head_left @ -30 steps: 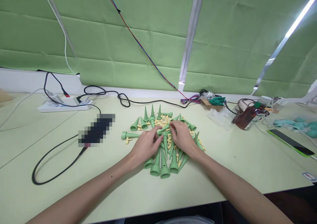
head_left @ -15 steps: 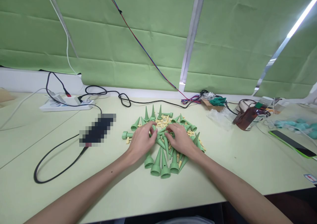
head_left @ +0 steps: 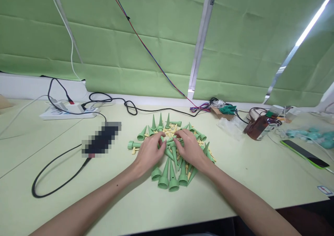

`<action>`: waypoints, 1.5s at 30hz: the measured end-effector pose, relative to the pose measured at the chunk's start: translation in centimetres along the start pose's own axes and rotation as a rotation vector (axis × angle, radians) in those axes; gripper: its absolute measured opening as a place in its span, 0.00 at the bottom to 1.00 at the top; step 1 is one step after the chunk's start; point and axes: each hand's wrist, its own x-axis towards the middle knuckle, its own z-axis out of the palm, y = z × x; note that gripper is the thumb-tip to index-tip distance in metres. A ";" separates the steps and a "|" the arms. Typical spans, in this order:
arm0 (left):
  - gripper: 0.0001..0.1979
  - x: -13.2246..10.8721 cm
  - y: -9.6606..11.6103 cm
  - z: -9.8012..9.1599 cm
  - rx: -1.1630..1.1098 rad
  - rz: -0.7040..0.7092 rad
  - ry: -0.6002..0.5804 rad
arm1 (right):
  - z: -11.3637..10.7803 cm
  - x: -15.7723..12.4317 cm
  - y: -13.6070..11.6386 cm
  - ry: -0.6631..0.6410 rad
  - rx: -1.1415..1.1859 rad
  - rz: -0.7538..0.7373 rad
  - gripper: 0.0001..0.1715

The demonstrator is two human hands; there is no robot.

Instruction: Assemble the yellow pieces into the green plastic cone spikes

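Both hands are over a pile of green plastic cone-shaped spikes with hollow collared bases and small yellow plastic pegs (head_left: pixel 171 131). My left hand (head_left: pixel 150 149) is curled at the pile's left side, thumb and forefinger closed around a green spike partly hidden by the fingers. Opposite it, my right hand (head_left: pixel 190 147) pinches a green cone-shaped spike (head_left: pixel 171 139) in the gap between the hands. Whether both hold the same piece is hard to make out. In front lie several spikes (head_left: pixel 164 178), bases toward me. Behind the hands, three spikes (head_left: pixel 160 121) stand upright.
A black device, blurred out (head_left: pixel 103 138), lies left with a looped cable. Behind it is a white power strip (head_left: pixel 69 113). On the right are a brown bottle (head_left: pixel 261 126), a green-edged phone (head_left: pixel 304 154), a small cardboard box (head_left: pixel 221 113) and clear plastic bags.
The view has shifted slightly. Both hands stay over the pile, with only small finger movements around the green pieces.
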 end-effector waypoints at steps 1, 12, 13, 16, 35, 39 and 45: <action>0.11 0.0 0.0 0.0 0.003 0.004 -0.006 | -0.1 0.1 -0.2 0.007 0.005 -0.007 0.09; 0.20 -0.2 0.4 -0.2 0.030 -0.004 -0.052 | -0.4 3.2 -1.4 -0.142 -0.002 -0.036 0.08; 0.19 -0.2 0.3 -0.1 0.035 -0.001 -0.059 | 0.0 3.9 -1.1 -0.154 -0.027 -0.022 0.09; 0.18 -0.3 0.3 0.1 0.040 0.042 -0.083 | 1.5 5.8 0.1 -0.216 -0.110 0.046 0.11; 0.17 -0.9 0.4 0.7 0.112 0.365 -0.178 | 5.2 8.2 1.4 -0.415 -0.202 0.160 0.06; 0.17 -1.0 0.4 0.7 0.112 0.363 -0.181 | 5.2 8.0 1.3 -0.397 -0.208 0.155 0.04; 0.18 -1.0 0.3 0.8 0.108 0.348 -0.167 | 5.0 7.2 1.0 -0.320 -0.195 0.119 0.07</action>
